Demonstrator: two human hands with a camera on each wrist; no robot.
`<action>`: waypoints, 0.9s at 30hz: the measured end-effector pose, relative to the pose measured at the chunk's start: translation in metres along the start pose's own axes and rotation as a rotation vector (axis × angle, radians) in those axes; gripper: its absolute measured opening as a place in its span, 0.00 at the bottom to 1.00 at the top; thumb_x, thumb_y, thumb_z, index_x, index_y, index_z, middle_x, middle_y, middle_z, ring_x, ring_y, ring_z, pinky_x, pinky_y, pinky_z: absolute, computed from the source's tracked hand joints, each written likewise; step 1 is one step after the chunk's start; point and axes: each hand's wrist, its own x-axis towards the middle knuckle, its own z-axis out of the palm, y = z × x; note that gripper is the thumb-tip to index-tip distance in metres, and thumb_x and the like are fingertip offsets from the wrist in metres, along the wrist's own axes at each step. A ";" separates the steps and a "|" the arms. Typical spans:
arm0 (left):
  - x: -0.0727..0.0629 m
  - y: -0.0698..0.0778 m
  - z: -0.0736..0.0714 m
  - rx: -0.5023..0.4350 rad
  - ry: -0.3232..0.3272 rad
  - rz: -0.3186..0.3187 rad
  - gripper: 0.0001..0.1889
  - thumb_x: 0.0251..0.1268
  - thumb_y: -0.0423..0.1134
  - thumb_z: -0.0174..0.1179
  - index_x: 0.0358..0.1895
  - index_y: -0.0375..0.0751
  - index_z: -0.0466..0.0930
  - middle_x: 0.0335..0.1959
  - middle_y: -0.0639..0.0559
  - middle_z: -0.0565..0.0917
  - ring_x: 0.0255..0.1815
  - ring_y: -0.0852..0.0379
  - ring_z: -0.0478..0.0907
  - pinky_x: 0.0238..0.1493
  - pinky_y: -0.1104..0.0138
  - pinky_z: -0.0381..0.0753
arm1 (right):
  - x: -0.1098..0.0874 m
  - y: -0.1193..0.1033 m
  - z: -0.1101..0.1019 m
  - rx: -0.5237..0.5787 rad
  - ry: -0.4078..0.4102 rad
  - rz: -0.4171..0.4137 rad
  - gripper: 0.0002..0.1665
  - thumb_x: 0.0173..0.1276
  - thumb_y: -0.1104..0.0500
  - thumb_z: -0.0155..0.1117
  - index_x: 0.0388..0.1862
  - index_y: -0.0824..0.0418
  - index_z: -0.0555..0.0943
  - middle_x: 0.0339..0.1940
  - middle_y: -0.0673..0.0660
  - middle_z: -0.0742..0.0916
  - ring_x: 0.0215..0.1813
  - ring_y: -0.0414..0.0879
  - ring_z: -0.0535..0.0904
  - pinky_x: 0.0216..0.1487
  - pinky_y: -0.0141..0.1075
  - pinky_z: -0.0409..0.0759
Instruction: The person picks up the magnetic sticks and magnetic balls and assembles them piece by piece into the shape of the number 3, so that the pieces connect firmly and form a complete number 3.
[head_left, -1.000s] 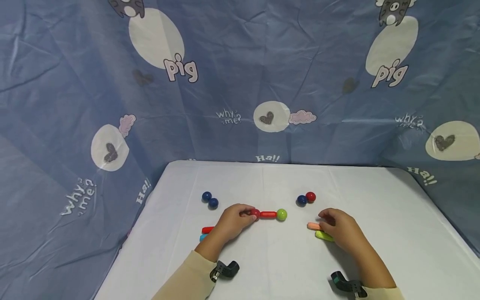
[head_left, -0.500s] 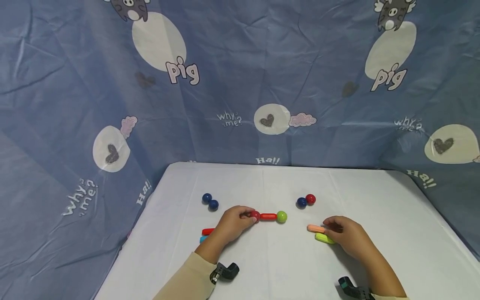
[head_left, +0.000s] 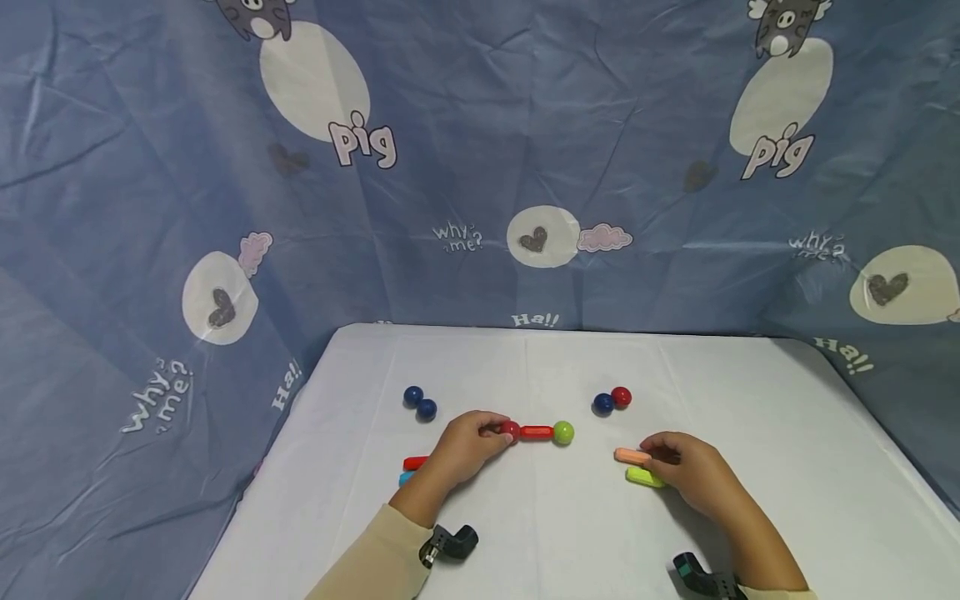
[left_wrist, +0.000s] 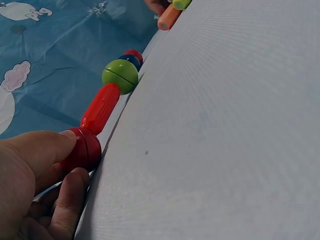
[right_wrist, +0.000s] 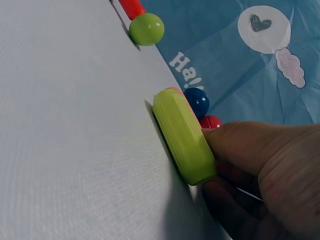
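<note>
My left hand (head_left: 467, 446) pinches a red ball (left_wrist: 85, 150) between thumb and fingers. A red stick (head_left: 536, 432) runs from this ball to a lime green ball (head_left: 563, 432), forming one joined piece lying on the white table. At the right, my right hand (head_left: 688, 467) is bent around the right ends of an orange stick (head_left: 632, 456) and a yellow-green stick (right_wrist: 182, 137), which lie close together. The thumb tip is partly hidden behind the yellow-green stick in the right wrist view. Whether it grips either stick is unclear.
Two blue balls (head_left: 420, 403) lie at the back left. A blue ball (head_left: 603, 404) and a red ball (head_left: 621, 397) touch at the back right. A red stick (head_left: 415, 462) and a blue stick (head_left: 406, 477) lie partly behind my left forearm. A printed blue curtain (head_left: 450, 150) hangs behind.
My right hand has shifted toward me and right, then slightly left. The yellow-green stick has slid a little left beside the orange one. My left hand keeps its hold on the red ball.
</note>
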 end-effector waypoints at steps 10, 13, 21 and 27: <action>0.000 0.000 -0.001 0.005 0.000 0.002 0.16 0.67 0.47 0.72 0.57 0.52 0.89 0.51 0.54 0.85 0.50 0.54 0.78 0.58 0.54 0.82 | 0.002 0.000 0.002 0.017 -0.021 0.032 0.12 0.69 0.54 0.75 0.49 0.55 0.88 0.48 0.52 0.89 0.50 0.48 0.82 0.54 0.51 0.82; 0.000 0.000 -0.001 0.002 -0.001 0.003 0.16 0.67 0.47 0.72 0.57 0.52 0.89 0.51 0.54 0.85 0.50 0.54 0.78 0.57 0.54 0.82 | 0.002 0.002 0.004 0.017 -0.016 0.029 0.13 0.69 0.54 0.75 0.50 0.55 0.88 0.49 0.52 0.89 0.51 0.48 0.82 0.53 0.50 0.82; 0.001 -0.001 -0.001 0.007 0.003 0.011 0.16 0.67 0.47 0.72 0.56 0.52 0.89 0.51 0.54 0.85 0.49 0.55 0.78 0.56 0.55 0.82 | 0.002 0.005 0.005 0.017 0.020 0.047 0.15 0.70 0.52 0.73 0.52 0.54 0.88 0.48 0.53 0.90 0.50 0.50 0.82 0.54 0.52 0.81; 0.000 -0.001 -0.001 0.005 0.000 0.002 0.16 0.67 0.47 0.72 0.57 0.52 0.89 0.51 0.54 0.85 0.49 0.55 0.78 0.56 0.55 0.82 | 0.001 0.005 0.004 0.013 0.038 0.057 0.16 0.70 0.51 0.73 0.53 0.55 0.87 0.52 0.56 0.90 0.55 0.55 0.84 0.58 0.59 0.79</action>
